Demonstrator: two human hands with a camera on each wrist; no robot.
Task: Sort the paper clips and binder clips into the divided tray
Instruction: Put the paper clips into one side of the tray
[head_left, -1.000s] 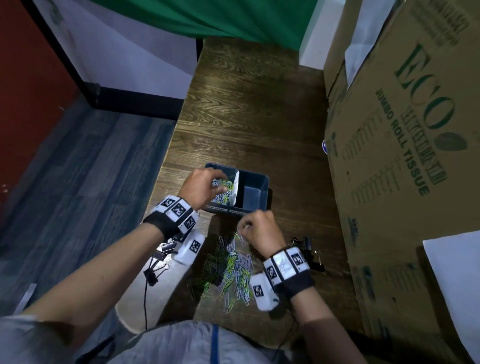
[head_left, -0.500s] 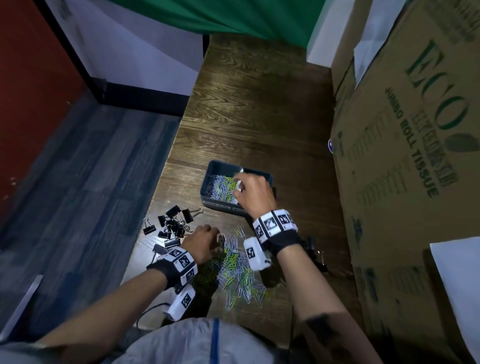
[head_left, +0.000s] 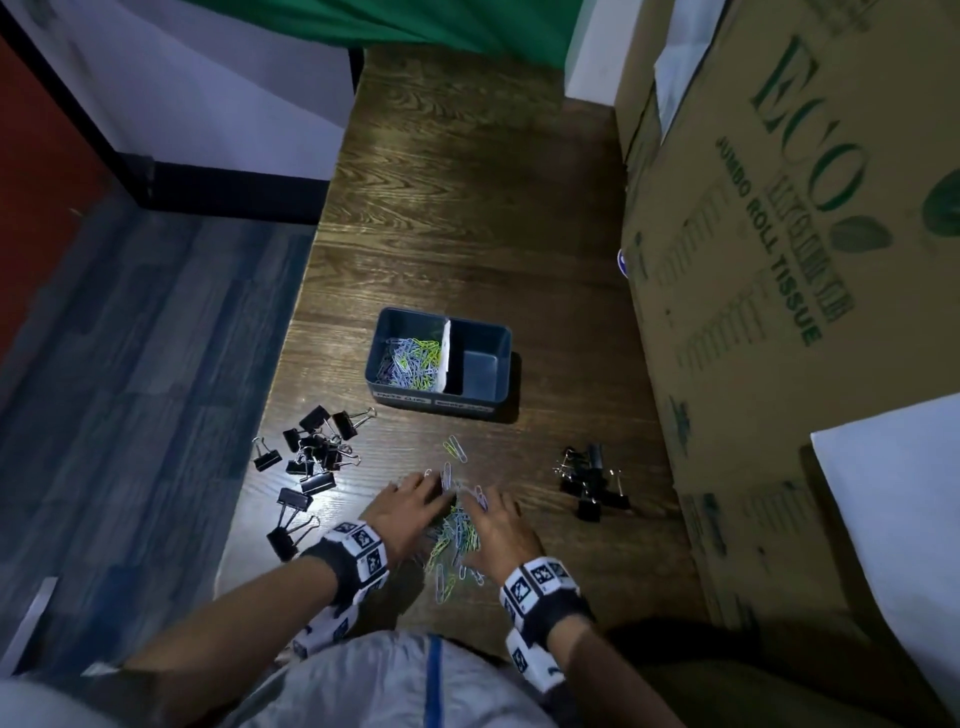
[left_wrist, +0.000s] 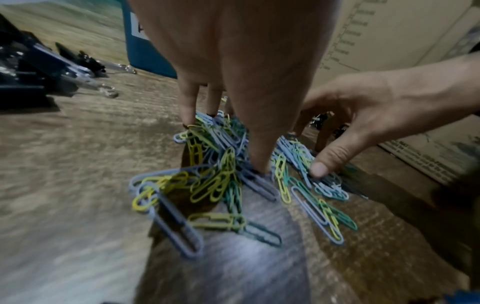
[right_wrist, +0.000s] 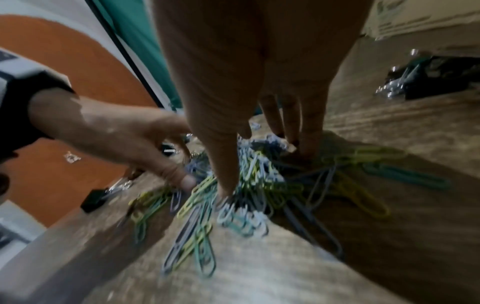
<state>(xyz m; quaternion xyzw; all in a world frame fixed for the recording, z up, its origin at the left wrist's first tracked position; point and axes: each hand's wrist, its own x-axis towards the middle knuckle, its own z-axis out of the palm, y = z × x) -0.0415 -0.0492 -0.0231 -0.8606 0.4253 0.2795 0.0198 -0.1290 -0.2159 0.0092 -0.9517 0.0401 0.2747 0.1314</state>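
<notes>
We have some paper clips in the tray (head_left: 440, 400), none of the binder clips (head_left: 311, 457), both hands (head_left: 410, 506) spread over the paper clip pile (head_left: 454, 535) near it

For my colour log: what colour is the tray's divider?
White; the divider stands between the compartments of the dark blue tray. Head view shows it best.

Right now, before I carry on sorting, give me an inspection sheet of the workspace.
Surface: dark wood table.
Job's things: divided tray, paper clips in its left compartment, right one looks empty; loose paper clip pile; binder clips left and right.
Clutter: nothing seen.
Grippers: left hand and right hand touch the pile, fingers spread.
Cables: nothing seen.
Surroundings: cardboard boxes at right, green cloth behind.
</notes>
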